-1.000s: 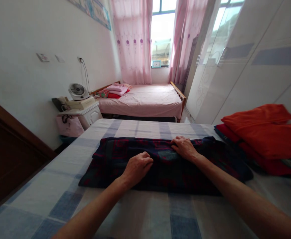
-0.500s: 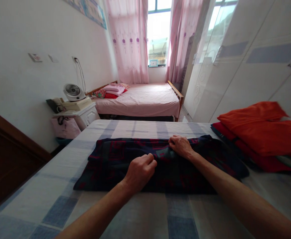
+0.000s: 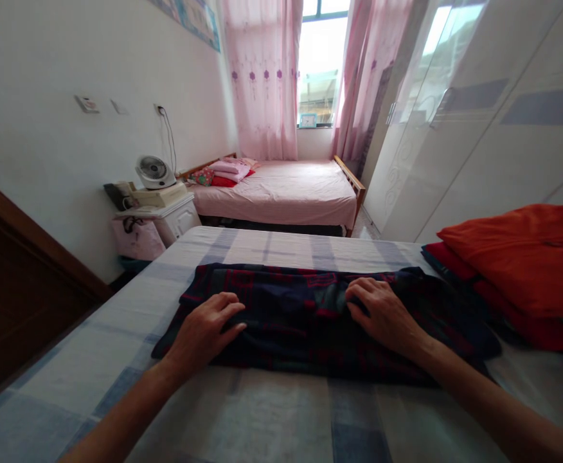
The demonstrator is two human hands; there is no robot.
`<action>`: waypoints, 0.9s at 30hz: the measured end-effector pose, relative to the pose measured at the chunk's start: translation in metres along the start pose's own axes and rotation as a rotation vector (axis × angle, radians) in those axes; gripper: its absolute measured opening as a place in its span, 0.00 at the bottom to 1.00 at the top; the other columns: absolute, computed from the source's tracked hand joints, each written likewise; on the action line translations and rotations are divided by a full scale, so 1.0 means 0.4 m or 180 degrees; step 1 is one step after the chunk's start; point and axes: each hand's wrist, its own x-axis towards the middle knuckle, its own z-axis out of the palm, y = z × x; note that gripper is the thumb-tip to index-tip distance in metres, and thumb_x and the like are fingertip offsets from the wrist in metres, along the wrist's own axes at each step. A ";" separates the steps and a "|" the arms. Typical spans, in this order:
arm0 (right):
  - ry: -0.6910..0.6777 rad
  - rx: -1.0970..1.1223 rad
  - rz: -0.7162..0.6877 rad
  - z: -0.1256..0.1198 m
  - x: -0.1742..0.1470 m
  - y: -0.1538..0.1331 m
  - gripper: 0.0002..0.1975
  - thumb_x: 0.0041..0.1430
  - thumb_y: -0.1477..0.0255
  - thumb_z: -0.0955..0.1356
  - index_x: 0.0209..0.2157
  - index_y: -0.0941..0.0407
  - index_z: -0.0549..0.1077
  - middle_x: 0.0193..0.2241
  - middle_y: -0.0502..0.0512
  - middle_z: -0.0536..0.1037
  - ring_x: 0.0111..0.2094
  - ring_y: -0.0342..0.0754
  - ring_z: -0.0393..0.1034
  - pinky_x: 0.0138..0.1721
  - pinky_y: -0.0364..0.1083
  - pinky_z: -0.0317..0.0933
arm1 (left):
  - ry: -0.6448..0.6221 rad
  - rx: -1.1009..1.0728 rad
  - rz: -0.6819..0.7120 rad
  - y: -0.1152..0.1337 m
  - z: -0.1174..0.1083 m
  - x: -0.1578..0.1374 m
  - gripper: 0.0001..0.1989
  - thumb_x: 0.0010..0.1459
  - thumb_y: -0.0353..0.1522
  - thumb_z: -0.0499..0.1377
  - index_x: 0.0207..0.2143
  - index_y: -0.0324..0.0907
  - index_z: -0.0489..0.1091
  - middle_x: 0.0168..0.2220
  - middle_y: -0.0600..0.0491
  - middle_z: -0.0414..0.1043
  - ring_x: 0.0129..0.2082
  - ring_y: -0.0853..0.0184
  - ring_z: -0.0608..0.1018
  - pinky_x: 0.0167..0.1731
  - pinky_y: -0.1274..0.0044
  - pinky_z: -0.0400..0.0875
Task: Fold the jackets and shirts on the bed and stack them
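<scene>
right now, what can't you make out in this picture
All in the head view:
Dark cloth: parts are hidden behind the left hand and the right hand.
Clothes pile: its right end is cut off by the picture's right edge.
Blue frame by the window: too small to read.
Wall picture: top cut off by the upper edge.

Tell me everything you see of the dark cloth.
The dark cloth looks like soft fabric, navy and dark green with red geometric patterning. It lies folded and slightly rumpled across the checked bedding, its right end beside the orange-topped pile. The right hand appears to rest on it; the left hand is over its left part, contact unclear.
</scene>
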 end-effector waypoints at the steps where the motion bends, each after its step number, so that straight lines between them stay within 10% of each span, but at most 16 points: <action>1: -0.0045 -0.0069 -0.0067 -0.003 -0.018 0.007 0.05 0.57 0.73 0.64 0.35 0.54 0.69 0.40 0.55 0.73 0.43 0.50 0.65 0.45 0.49 0.54 | -0.0072 0.0028 0.0050 -0.014 -0.003 -0.011 0.12 0.57 0.36 0.57 0.44 0.44 0.68 0.46 0.49 0.69 0.45 0.62 0.73 0.44 0.72 0.68; 7: -0.0124 -0.0628 -0.0156 0.014 -0.035 0.052 0.07 0.59 0.74 0.62 0.34 0.55 0.72 0.36 0.56 0.74 0.41 0.51 0.64 0.45 0.51 0.52 | -0.0359 0.0520 0.0451 0.016 0.000 0.005 0.07 0.59 0.29 0.53 0.37 0.42 0.71 0.41 0.49 0.72 0.39 0.62 0.73 0.38 0.70 0.67; 21: 0.0239 -0.0405 0.0530 0.024 -0.050 0.068 0.06 0.57 0.74 0.63 0.31 0.54 0.73 0.34 0.53 0.76 0.41 0.50 0.67 0.44 0.49 0.53 | -0.0534 0.0149 -0.0270 -0.080 -0.024 -0.035 0.13 0.54 0.31 0.55 0.43 0.46 0.72 0.46 0.49 0.72 0.45 0.60 0.74 0.43 0.70 0.69; 27: 0.0562 -0.0254 0.0730 0.036 -0.051 0.063 0.06 0.56 0.74 0.64 0.32 0.54 0.73 0.35 0.52 0.76 0.42 0.50 0.67 0.46 0.50 0.53 | 0.0216 0.0662 -0.0422 -0.111 -0.044 -0.040 0.15 0.59 0.29 0.46 0.40 0.44 0.72 0.43 0.47 0.72 0.42 0.60 0.74 0.42 0.70 0.70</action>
